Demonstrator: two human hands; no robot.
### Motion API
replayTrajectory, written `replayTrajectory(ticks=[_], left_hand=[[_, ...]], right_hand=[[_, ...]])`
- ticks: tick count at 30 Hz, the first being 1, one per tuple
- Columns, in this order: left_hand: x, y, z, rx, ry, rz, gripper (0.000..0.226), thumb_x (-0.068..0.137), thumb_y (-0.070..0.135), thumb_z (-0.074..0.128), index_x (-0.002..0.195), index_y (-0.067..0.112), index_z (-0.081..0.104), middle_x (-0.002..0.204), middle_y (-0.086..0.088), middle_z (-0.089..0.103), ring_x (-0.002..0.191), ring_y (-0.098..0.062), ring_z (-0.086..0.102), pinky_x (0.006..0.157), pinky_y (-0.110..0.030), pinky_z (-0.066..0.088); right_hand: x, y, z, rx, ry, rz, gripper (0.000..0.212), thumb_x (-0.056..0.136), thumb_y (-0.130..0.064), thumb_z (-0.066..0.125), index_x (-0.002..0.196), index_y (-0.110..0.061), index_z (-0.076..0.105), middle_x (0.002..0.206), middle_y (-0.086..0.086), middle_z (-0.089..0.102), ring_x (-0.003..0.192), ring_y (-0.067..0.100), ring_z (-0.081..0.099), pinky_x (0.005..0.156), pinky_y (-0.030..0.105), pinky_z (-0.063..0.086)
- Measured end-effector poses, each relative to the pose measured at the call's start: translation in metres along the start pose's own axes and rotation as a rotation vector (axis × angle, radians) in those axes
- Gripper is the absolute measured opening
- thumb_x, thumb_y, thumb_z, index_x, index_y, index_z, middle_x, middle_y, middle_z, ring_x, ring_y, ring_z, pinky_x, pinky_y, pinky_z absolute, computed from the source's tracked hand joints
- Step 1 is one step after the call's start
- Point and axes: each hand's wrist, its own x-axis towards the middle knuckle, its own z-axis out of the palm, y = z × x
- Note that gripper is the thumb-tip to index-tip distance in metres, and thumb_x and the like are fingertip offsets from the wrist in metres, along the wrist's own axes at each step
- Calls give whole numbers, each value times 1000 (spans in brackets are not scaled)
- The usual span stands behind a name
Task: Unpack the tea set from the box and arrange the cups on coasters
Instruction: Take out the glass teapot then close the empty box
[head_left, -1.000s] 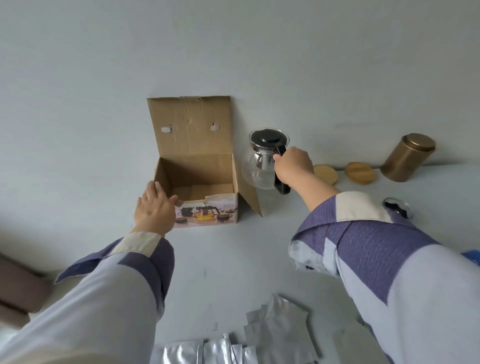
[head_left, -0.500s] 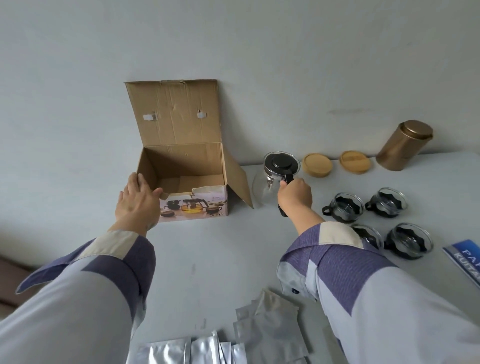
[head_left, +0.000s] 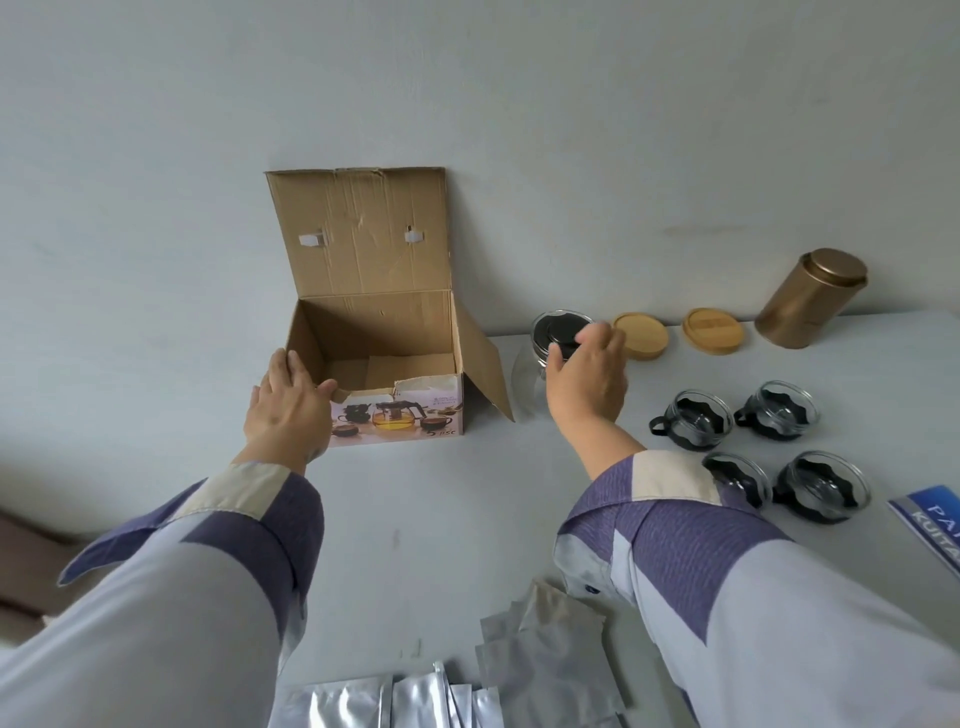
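Observation:
The open cardboard box (head_left: 395, 358) stands on the white table (head_left: 426, 519) with its lid up against the wall; I see only cardboard inserts inside. My left hand (head_left: 291, 410) rests on its front left corner, fingers straight along the side and thumb on the front rim. The glass teapot (head_left: 524, 374) with a black lid stands just right of the box. My right hand (head_left: 587, 384) is over its handle, thumb and fingers curled round it. Several glass cups in black holders (head_left: 696, 423) sit to the right. Two round wooden coasters (head_left: 641, 335) lie by the wall.
A gold tin (head_left: 810, 299) stands at the back right next to the coasters. A blue booklet (head_left: 935, 525) lies at the right edge. Silver foil pouches (head_left: 545, 670) lie near the front edge, between my sleeves.
My right hand has lowered the teapot from the air beside the box onto the table. My left hand has stayed on the box corner.

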Motion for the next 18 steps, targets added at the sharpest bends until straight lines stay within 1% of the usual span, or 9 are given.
replayTrajectory(ticks=[2,4,5,7,9,11,12,15,18], left_hand=[[-1,0,-1,-16,-5,5,63,102,39,20,150,3,1,158,-12,-2,145,-33,12,118,-43,17],[-1,-2,-2,-26,-12,7,64,102,40,19,150,4,0,159,-11,-3,145,-33,12,118,-44,18],[-1,-2,-2,-22,-15,10,64,102,40,19,150,4,-1,159,-11,-4,145,-33,12,118,-44,17],[-2,-3,-2,-17,-19,14,64,102,39,19,150,4,-2,159,-11,-4,145,-33,11,118,-44,17],[-2,-3,-2,-24,-24,11,63,102,39,19,150,4,-2,159,-10,-5,145,-32,11,118,-43,16],[1,-6,-3,-30,-29,8,64,102,40,18,151,5,-4,159,-9,-6,146,-30,8,119,-43,14],[4,-8,-3,-35,-36,4,64,102,40,17,150,5,-4,159,-9,-7,146,-29,7,119,-42,12],[8,-16,-5,-50,-66,-27,64,102,41,17,150,5,-6,159,-9,-9,147,-27,3,120,-42,7],[10,-21,-6,-66,-80,-49,64,102,41,17,150,5,-7,159,-9,-11,147,-26,0,120,-42,6]], right_hand=[[-8,-11,8,172,-121,-37,17,94,-23,50,104,-9,50,107,11,59,96,32,58,66,33,40],[-19,-20,20,242,-332,44,21,96,-24,45,111,-11,51,106,13,65,94,32,62,68,32,44],[-25,-23,28,292,-446,142,28,96,-27,43,120,-15,49,110,13,65,95,32,64,69,33,49],[-37,-29,42,416,-636,400,42,97,-35,38,138,-26,36,120,13,61,97,31,64,68,35,54],[-44,-34,52,478,-704,534,48,98,-39,33,145,-29,29,130,13,54,103,32,60,77,38,54],[-44,-40,59,466,-681,516,47,99,-38,31,139,-17,42,133,14,52,113,34,54,93,43,49],[-43,-43,62,435,-635,488,46,99,-37,31,133,-12,49,130,14,54,114,35,53,96,42,47],[-39,-50,66,368,-463,384,42,99,-36,36,120,-9,61,121,15,62,111,34,57,92,37,47],[-41,-60,62,292,-304,197,37,100,-31,39,122,-13,63,122,12,64,113,33,57,90,35,45]])
